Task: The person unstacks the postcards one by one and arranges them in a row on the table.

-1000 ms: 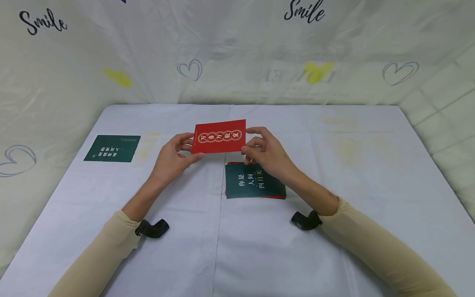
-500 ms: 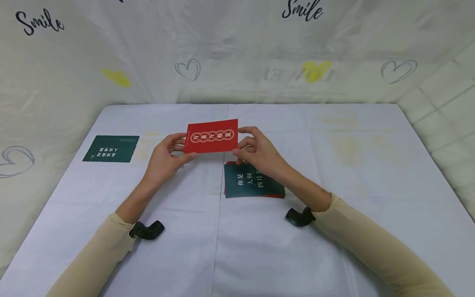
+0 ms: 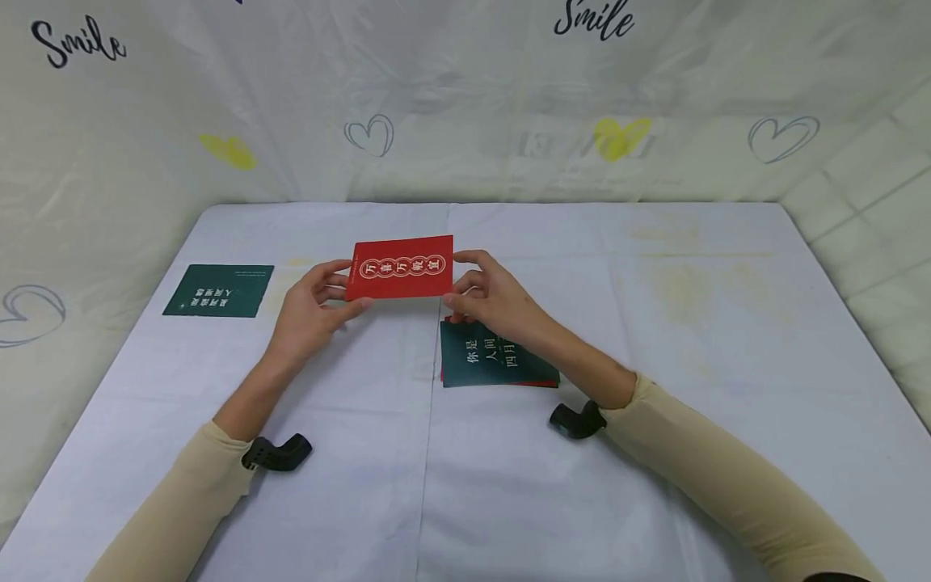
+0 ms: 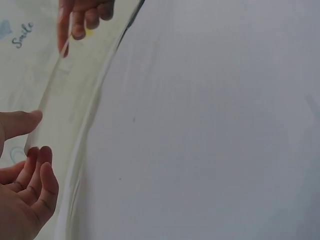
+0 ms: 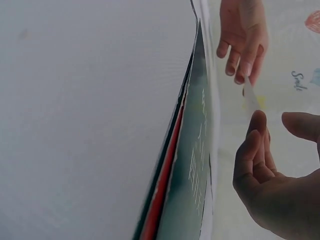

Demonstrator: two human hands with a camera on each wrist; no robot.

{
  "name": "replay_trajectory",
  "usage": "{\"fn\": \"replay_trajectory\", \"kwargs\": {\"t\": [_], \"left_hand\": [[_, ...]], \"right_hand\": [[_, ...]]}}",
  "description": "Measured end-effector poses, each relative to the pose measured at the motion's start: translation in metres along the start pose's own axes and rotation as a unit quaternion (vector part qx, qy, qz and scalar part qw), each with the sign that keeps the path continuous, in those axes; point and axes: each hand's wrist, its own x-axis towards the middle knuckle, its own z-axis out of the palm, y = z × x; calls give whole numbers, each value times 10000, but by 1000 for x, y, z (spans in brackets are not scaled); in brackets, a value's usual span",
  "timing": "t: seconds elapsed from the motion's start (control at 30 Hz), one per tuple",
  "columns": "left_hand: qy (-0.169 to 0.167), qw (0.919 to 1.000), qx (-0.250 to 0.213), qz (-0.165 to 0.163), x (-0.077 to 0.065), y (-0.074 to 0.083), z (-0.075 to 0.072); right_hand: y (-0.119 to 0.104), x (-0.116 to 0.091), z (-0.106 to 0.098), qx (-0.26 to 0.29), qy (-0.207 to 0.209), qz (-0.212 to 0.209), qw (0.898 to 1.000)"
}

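Note:
A red card point(image 3: 399, 267) with a row of white ringed characters is held up above the far middle of the table, its printed face towards me. My left hand point(image 3: 305, 311) grips its left end, thumb on the lower left corner. At the right end my right hand point(image 3: 494, 299) holds the edge, index finger high and thumb by the lower corner. Both wrist views show the card almost edge-on. Below the right hand lies a stack of dark green and red cards point(image 3: 465, 364), partly covered by that hand.
On the far left of the white-covered table point(image 3: 349, 501) lies a single dark green card point(image 3: 221, 291). Pale curtains point(image 3: 465, 89) printed with hearts and words stand behind and beside the table. Each wrist bears a black camera mount point(image 3: 280, 453).
Both hands and the red card have shifted to the left together. The stack and the lone green card stay where they were.

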Motion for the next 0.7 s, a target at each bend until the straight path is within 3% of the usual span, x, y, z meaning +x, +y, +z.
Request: {"fn": "replay_trajectory", "kwargs": {"t": [0.7], "left_hand": [[306,9989,282,-204,-6,-8,-16]], "right_hand": [[-8,12,16,237,-567,144,9980]]}}
